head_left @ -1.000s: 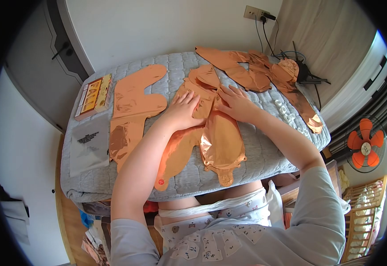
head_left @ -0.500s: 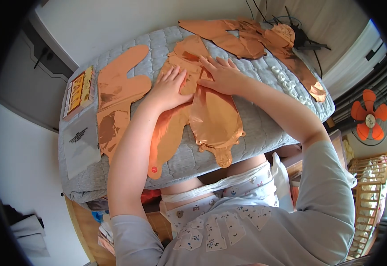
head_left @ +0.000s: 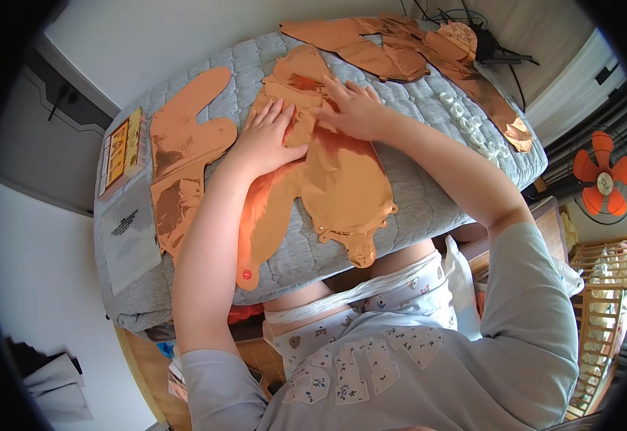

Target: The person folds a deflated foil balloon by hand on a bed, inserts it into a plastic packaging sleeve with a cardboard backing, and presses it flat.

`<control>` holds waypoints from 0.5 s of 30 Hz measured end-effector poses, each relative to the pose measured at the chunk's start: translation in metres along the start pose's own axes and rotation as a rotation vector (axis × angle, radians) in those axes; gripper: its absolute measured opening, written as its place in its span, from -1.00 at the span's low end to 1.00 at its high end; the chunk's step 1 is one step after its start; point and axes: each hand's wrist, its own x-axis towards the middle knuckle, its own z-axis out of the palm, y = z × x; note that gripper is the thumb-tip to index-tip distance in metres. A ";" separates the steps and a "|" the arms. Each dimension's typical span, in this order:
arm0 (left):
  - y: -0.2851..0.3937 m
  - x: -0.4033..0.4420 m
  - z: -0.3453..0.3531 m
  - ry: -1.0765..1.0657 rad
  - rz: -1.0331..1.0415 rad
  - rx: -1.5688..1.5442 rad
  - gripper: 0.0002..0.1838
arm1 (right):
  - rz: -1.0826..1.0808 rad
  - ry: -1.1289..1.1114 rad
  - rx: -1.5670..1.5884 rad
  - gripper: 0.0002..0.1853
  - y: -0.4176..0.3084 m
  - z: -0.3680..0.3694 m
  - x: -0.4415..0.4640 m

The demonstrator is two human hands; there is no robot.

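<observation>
A flat copper-coloured foil balloon [head_left: 347, 183] lies on the grey quilted mattress [head_left: 414, 190] in front of me. My left hand [head_left: 263, 140] rests palm down on its middle, fingers spread and pointing away from me. To the right of it, my right hand [head_left: 354, 111] also lies on the foil with fingers spread, near the upper part. Creases and shiny patches run across the foil between the hands. A small red round mark [head_left: 247, 274] shows at the balloon's lower left tip.
Another flat foil piece [head_left: 187, 118] lies left, beside a printed box [head_left: 123, 152] and a clear plastic sleeve [head_left: 128, 237]. More copper foil [head_left: 356, 47] stretches along the back right, near several white rings [head_left: 464, 122]. An orange-bladed fan [head_left: 604, 179] stands right.
The view has shifted slightly. Both hands stay on the foil; the right one has slid a little, and the foil's lower section looks flatter and less folded near it.
</observation>
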 end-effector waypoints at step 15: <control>0.000 -0.001 0.001 0.005 0.006 -0.027 0.08 | -0.151 -0.011 0.156 -0.07 0.045 -0.023 0.001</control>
